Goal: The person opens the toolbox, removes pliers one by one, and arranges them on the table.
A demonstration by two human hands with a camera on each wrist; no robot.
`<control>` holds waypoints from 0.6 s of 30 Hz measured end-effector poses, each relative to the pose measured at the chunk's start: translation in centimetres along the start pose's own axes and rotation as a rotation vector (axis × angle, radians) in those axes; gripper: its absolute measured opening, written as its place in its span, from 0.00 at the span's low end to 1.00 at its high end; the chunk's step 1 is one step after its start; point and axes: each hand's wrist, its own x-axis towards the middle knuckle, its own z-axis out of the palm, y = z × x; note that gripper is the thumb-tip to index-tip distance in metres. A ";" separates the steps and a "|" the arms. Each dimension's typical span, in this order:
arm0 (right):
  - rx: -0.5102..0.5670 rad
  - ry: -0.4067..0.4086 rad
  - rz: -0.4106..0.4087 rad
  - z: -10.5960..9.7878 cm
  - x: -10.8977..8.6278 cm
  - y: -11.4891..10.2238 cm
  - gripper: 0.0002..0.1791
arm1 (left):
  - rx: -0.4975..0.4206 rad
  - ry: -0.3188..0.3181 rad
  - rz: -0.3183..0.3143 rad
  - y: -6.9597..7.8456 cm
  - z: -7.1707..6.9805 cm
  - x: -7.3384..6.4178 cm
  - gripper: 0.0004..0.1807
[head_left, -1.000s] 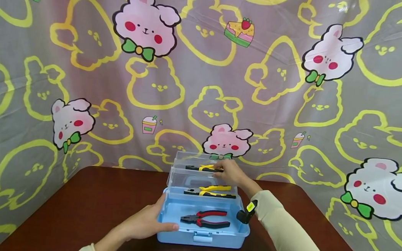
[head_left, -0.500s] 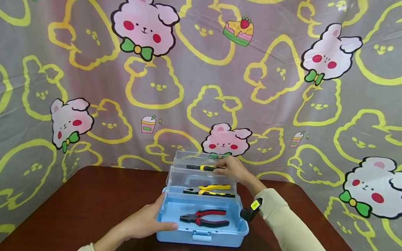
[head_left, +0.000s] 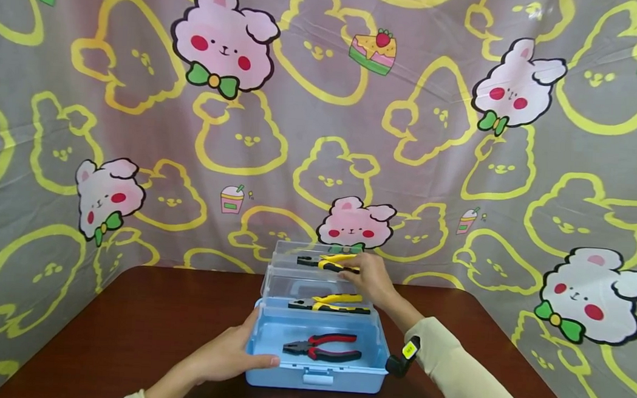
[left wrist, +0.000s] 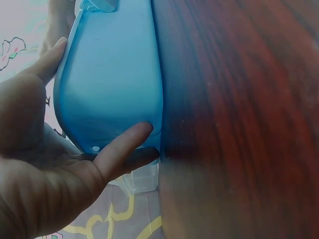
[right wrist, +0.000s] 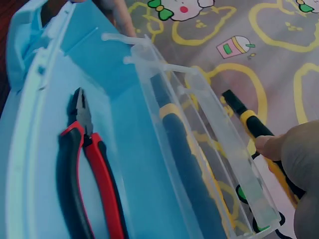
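Note:
A light blue toolbox (head_left: pixel 280 376) stands with its clear trays fanned up at the back. On its floor lie pliers with red and black handles (head_left: pixel 323 347). The lower clear tray (head_left: pixel 277 282) holds yellow and black pliers (head_left: pixel 339 303). At the upper clear tray (head_left: pixel 288 246), my right hand (head_left: pixel 372 279) pinches another pair of yellow and black pliers (right wrist: pixel 249 119) by the handles, heads pointing left. Whether these touch the tray, I cannot tell. My left hand (head_left: pixel 227 352) rests on the toolbox's left side, thumb at the front rim and fingers (left wrist: pixel 127 144) fairly straight along the side.
The toolbox stands on a dark red-brown wooden table (head_left: pixel 169 311). A patterned curtain (head_left: pixel 247 115) hangs close behind it. On the toolbox's front is a blue latch (head_left: pixel 317 378).
The pliers in my right hand turned edge-on, then back so both handles show. My right hand shifted slightly toward me and to the right. My left hand stayed on the toolbox.

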 end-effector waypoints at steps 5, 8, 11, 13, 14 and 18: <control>-0.010 0.072 -0.033 -0.4 -0.7 0.1 0.13 | -0.015 -0.005 -0.017 0.0 -0.1 -0.1 0.67; 0.013 0.093 -0.027 -0.7 -1.2 0.5 0.14 | -0.023 -0.008 -0.001 -0.1 -0.1 -0.1 0.67; 0.022 0.119 -0.035 -1.2 -1.6 1.2 0.14 | -0.026 -0.010 0.013 -0.1 0.0 -0.1 0.67; 0.024 0.145 -0.045 -1.7 -2.0 1.8 0.13 | -0.028 -0.012 0.019 0.0 0.0 -0.1 0.67; 0.018 0.160 -0.048 -2.0 -2.1 2.1 0.13 | -0.024 -0.010 0.016 0.0 0.0 -0.1 0.67; -0.004 0.213 -0.024 -3.1 -3.1 3.6 0.13 | -0.032 -0.015 0.008 0.0 0.0 0.0 0.67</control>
